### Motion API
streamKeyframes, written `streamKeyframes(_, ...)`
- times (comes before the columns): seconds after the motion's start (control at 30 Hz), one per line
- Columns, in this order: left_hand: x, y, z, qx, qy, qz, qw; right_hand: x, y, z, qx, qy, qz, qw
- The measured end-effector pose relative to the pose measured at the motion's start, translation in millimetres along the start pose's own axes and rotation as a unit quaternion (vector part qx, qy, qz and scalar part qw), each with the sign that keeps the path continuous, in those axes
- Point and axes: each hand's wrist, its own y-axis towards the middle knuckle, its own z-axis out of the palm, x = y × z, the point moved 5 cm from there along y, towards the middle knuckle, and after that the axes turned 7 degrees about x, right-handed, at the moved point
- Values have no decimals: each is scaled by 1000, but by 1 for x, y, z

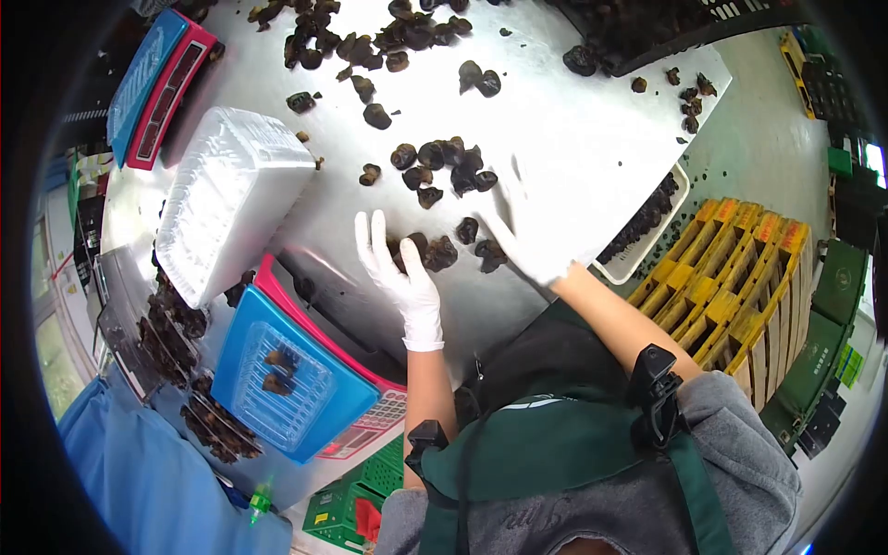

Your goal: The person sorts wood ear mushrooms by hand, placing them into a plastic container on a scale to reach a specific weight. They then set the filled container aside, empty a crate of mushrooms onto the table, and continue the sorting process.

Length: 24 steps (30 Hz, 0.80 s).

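My left hand (400, 282), in a white glove, is on the metal table (333, 199) with fingers stretched and apart. Its thumb and fingers are beside a few dark brown mushroom-like pieces (440, 252), and I see nothing gripped. My right hand (530, 236), also gloved in white, lies to the right of these pieces with its fingers spread; glare washes out part of it. One dark piece (490, 255) is close to its thumb side. Just beyond both hands is a loose cluster of similar dark pieces (453, 165).
A blue-topped scale (231, 370) holds a clear tray (319, 400) with dark pieces. Behind it are stacked clear trays (268, 199) and a second scale (148, 83). A black crate (671, 42) stands at the far right; yellow pallets (731, 277) are on the floor.
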Motion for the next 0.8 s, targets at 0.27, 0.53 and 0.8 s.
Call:
streamKeyframes(0.27,25,75,1,80,-56,40,994,93,42,48,76,59,-335,937)
streamKeyframes(0.53,1,20,-14,96,1,-24,995,29,154,-42,-153,-119,-165,967)
streamKeyframes(0.8,-5,87,-14,132,16,-84,988,55,89,-12,220,61,-418,879)
